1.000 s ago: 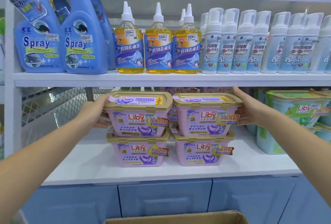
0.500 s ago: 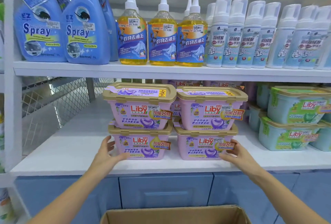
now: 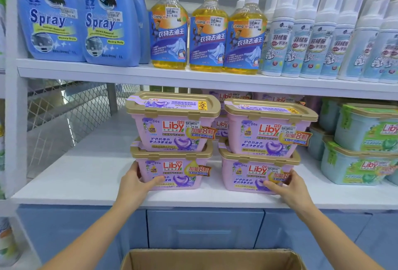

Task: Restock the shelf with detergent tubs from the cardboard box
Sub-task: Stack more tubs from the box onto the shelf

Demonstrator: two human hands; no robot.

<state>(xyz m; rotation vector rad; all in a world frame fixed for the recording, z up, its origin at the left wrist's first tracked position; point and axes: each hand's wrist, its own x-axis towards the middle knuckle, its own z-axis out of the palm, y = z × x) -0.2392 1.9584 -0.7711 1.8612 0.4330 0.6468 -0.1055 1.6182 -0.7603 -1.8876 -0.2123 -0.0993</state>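
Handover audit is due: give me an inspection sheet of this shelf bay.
Surface: white shelf, holding stacked tubs.
Job's things: purple tubs in two stacks of two, more behind; cardboard box below, contents unseen.
Clutter: nothing seen.
Grippers: left hand grips lower left tub; right hand grips lower right tub.
Cables: nothing seen.
Surroundings: blue spray bottles, yellow bottles, white foam bottles above; green tubs rightward; blue cabinet below.

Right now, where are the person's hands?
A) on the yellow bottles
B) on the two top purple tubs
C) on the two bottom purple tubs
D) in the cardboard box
C: the left hand grips the bottom left tub and the right hand grips the bottom right tub.
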